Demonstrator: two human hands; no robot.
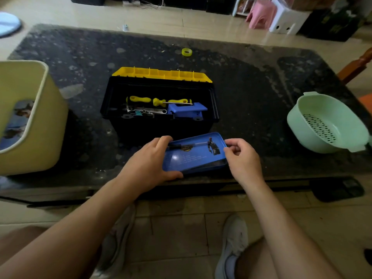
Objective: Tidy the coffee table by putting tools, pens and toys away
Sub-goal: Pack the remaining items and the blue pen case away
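Far on the left of the dark speckled stone surface [251, 87] stands a big pale yellow plastic bin [30, 117]. Through the hole in its side I see some things inside, but I cannot tell what they are; maybe the toys went in there. Next is the left hand [149, 164], which grips the left end of a flat blue pencil case [193, 158], thumb on the near edge and fingers over the far edge. Behind it sits a black plastic toolbox with a yellow lid [161, 125], and the lid is open. Inside lie yellow-handled screwdrivers [159, 101], a silver metal wrench [149, 111] and a small blue box [187, 110], so I think the tools are put away. A small yellow roll of tape [186, 52] lies alone on the far part of the surface, well apart from the toolbox; I think it is not yet tidied. The pencil case rests near the front edge of the surface, just in front of the toolbox, and a black and clear pen [187, 146] lies in it along the far side. So the pen job looks nearly done; I guess the case is yet to be closed and put away. The right hand [241, 156] has its fingers curled at the right end of the case, touching the rim, but I cannot tell if they really pinch it. Far right sits a light green plastic strainer bowl [326, 121].
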